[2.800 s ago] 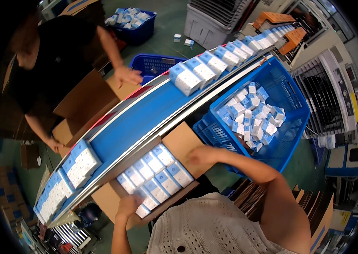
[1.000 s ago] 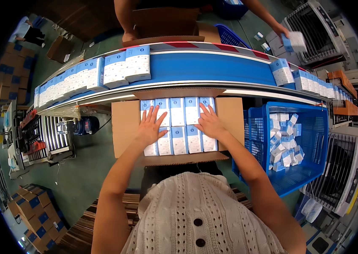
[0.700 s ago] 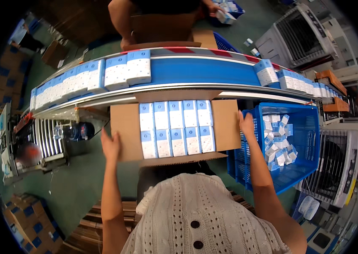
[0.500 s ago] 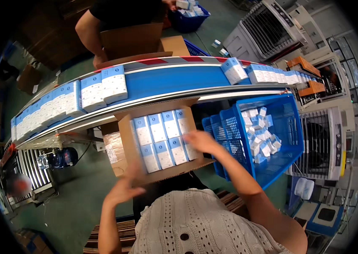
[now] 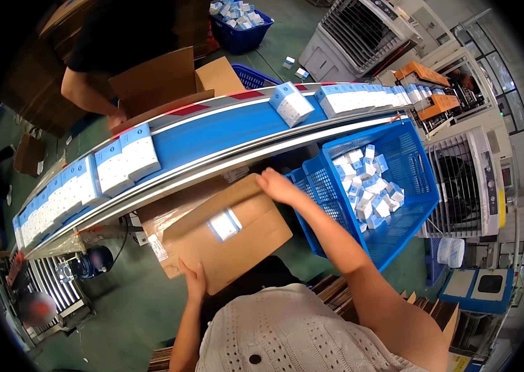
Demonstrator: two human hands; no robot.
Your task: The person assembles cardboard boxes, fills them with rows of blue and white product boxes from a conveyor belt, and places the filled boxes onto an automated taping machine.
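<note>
Here's the right hand (image 5: 276, 186), fingers bent around the brown cardboard carton (image 5: 243, 245)'s far corner; left hand (image 5: 194, 281) at its near edge, grip hard to tell.

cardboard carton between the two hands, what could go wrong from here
The cardboard carton's flaps might spring up or fold crookedly if the right hand, at the far corner, or the left hand, at the near left, slips. The lone blue-and-white packet sits askew on the conveyor belt and could snag or topple. The right forearm looks close to the blue crate and might knock it.
</note>
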